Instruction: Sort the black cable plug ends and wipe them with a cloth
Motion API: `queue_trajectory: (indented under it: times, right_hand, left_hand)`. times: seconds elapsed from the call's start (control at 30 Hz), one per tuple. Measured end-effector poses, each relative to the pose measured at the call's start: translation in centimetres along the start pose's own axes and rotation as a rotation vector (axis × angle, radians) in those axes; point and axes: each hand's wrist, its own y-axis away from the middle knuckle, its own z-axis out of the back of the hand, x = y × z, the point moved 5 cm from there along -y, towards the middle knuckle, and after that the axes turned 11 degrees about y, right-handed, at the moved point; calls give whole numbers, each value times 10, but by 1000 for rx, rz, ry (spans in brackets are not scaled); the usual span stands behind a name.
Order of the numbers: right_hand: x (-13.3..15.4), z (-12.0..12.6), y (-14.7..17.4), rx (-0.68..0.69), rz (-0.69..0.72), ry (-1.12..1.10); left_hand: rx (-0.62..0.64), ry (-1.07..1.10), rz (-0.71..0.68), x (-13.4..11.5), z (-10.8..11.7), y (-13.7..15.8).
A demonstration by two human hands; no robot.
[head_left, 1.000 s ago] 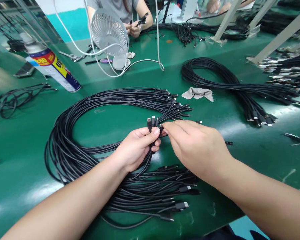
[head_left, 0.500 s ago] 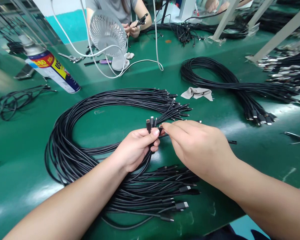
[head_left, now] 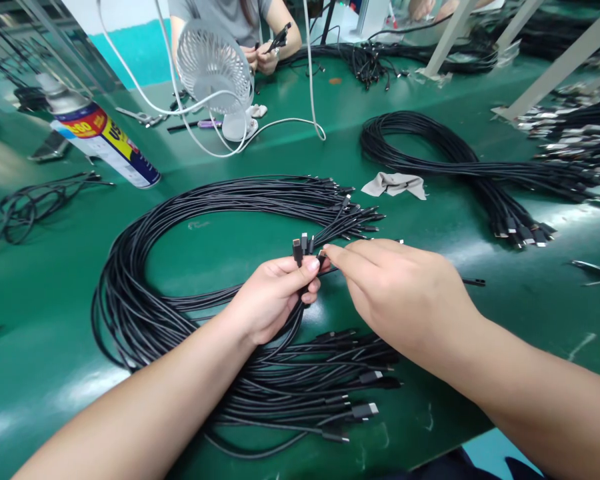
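Note:
My left hand is closed around a small bunch of black cables, their USB connectors pointing up past the thumb. One connector tilts toward my right hand, whose thumb and index finger are pinched right at its metal tip. Behind the right hand sticks out the end of a thin black tool; the hand hides the rest of it, so its kind is unclear. Under and around my left hand lies a big looped bundle of black cables, with loose connector ends at the front.
A spray can stands at the left, and a small white fan with a white cord is behind. Further cable bundles and a grey cloth lie right on the green table. Across it, a person's hands hold cables.
My right hand's back and wrist have turned slightly to the right, and the black tool end sticks out a little further. The left hand and its cables stay put.

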Motion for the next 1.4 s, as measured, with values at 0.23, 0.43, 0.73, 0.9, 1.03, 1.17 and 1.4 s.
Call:
queue_trajectory:
  times: [0.23, 0.43, 0.73, 0.9, 1.03, 1.17, 1.4]
  right_hand:
    - [0, -2, 0, 18, -2, 3]
    - [2, -3, -1, 13, -21, 22]
    - [3, -5, -1, 36, -32, 35]
    - [3, -4, -1, 59, -26, 48]
    - [2, -2, 0, 61, -25, 61]
    - [1, -2, -1, 74, -28, 44]
    - [-6, 1, -3, 63, -78, -60]
  left_hand:
    - [24, -19, -1, -1, -3, 1]
    - [29, -12, -1, 0, -2, 1]
    - [34, -25, 7, 0, -3, 0]
    - [-11, -9, 15, 0, -2, 0]
    - [-15, -11, 19, 0, -2, 1]
    - [-3, -24, 19, 1, -2, 0]
    - [9, -42, 25, 0, -3, 2]
